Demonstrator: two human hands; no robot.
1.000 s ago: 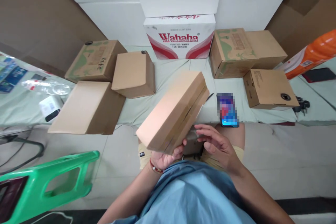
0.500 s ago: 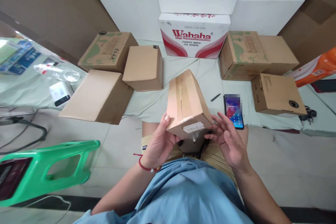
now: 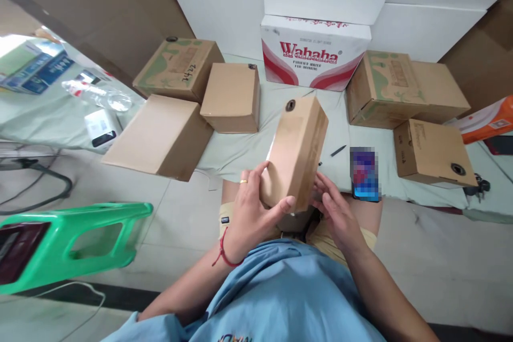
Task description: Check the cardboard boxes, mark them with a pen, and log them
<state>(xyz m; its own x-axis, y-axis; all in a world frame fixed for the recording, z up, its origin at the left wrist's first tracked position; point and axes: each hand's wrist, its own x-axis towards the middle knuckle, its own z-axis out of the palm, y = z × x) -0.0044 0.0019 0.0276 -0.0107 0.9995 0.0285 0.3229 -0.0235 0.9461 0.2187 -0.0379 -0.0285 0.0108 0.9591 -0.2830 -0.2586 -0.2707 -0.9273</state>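
Observation:
A small brown cardboard box (image 3: pixel 294 144) is held tilted above my lap, at the front edge of the cloth-covered table. A round black mark shows near its top end. My left hand (image 3: pixel 256 208) grips its lower left side, thumb across the near end and fingers along the left edge. At the lower right side, my right hand (image 3: pixel 334 208) has its fingers spread, the fingertips beside or lightly touching the box; exact contact is partly hidden. A dark pen (image 3: pixel 338 150) and a lit phone (image 3: pixel 364 176) lie to the right.
Cardboard boxes stand at left (image 3: pixel 156 133) and right (image 3: pixel 433 149) on the table (image 3: pixel 232 157). A white and red Wahaha carton (image 3: pixel 315 56) is at the back. A plastic bottle (image 3: pixel 98 95) lies far left, keys (image 3: pixel 481 186) at right. A green stool (image 3: pixel 136 224) stands lower left.
The held box has been turned, so its taped face and white label no longer face me and the round mark shows. My left hand has shifted round onto its near side. The view has moved slightly.

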